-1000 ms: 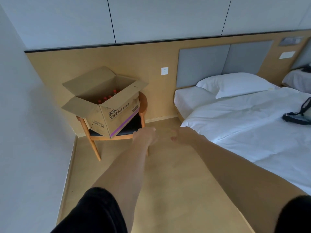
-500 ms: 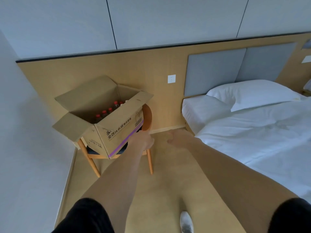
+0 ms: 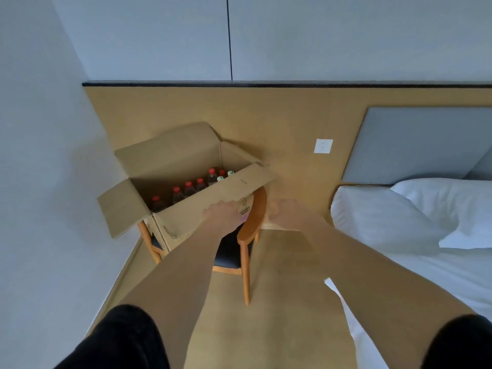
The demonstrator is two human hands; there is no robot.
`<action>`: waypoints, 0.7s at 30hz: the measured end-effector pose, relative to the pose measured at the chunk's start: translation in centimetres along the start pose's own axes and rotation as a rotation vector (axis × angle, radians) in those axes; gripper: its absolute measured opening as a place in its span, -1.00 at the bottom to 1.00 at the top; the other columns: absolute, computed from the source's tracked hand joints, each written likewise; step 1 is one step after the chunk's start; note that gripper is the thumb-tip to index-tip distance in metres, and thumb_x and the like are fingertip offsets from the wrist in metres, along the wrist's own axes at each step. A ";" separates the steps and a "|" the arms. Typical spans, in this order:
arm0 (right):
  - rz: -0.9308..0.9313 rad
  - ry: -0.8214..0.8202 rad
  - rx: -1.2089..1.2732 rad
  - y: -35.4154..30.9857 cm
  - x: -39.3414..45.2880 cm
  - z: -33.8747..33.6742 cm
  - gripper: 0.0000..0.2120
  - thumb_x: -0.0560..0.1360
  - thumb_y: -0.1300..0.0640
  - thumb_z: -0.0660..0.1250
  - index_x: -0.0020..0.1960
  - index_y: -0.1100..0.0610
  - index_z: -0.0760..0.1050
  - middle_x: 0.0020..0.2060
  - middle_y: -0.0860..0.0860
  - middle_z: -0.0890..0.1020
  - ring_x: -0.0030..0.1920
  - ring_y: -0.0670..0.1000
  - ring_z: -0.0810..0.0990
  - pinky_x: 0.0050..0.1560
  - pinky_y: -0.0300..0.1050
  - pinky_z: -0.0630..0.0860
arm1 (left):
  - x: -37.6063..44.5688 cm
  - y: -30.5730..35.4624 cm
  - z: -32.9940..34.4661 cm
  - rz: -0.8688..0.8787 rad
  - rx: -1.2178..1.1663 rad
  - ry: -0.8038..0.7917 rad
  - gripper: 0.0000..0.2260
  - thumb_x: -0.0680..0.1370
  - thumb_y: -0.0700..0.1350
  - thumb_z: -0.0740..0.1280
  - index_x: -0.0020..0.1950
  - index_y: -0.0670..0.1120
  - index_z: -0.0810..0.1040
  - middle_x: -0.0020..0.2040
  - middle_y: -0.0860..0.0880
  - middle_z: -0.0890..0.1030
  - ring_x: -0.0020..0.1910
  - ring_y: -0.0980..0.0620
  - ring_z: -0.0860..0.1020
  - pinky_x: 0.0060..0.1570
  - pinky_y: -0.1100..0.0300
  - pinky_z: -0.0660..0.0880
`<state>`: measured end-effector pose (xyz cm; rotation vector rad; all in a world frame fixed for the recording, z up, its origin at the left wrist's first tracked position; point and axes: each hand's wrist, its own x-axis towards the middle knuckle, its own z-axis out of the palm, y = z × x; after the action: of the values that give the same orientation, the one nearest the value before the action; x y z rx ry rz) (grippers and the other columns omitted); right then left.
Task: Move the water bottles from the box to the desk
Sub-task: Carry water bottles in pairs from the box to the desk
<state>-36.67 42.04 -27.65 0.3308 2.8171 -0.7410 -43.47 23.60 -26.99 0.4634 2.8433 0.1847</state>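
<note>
Nearest the camera, two black sleeves (image 3: 119, 339) sit at 7 and 5 o'clock, with bare forearms reaching forward over the tan floor (image 3: 282, 302). The left hand (image 3: 222, 215) is in front of the near wall of the cardboard box (image 3: 186, 217), close to its printed label; whether it touches the box cannot be told. Its fingers point away and look loosely curled, holding nothing. The right hand (image 3: 286, 213) hovers just right of the chair's curved backrest, at about 12 o'clock from the centre of the view, fingers loosely bent, holding nothing, apart from the left hand.

The box rests on a wooden chair (image 3: 246, 241) with a dark seat, at 11 o'clock, its flaps folded open. Inside stand the water bottles (image 3: 189, 188), a row with red caps running diagonally toward the far right corner, where two bottles with pale green caps (image 3: 220, 178) stand.

At 3 o'clock lies a bed (image 3: 386, 222) with white sheets and a pillow (image 3: 447, 201). Beyond it, a grey headboard (image 3: 415, 145) is mounted on the wood wall panel, with a white socket (image 3: 323, 146) at 1 o'clock.
</note>
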 end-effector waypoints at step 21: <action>0.057 0.183 -0.037 9.2 23.3 -13.7 -0.58 0.63 0.03 0.26 0.47 0.07 0.41 0.34 0.08 0.54 0.31 0.09 0.51 0.17 -0.15 0.40 | 30.3 11.6 -5.0 0.145 0.053 0.008 -0.62 0.62 -0.09 0.17 0.45 -0.02 0.40 0.36 -0.14 0.47 0.33 -0.22 0.45 0.26 -0.12 0.42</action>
<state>-58.37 60.49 -26.11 0.4940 2.9736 -0.6778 -69.15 44.05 -27.13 0.6828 2.8291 0.1387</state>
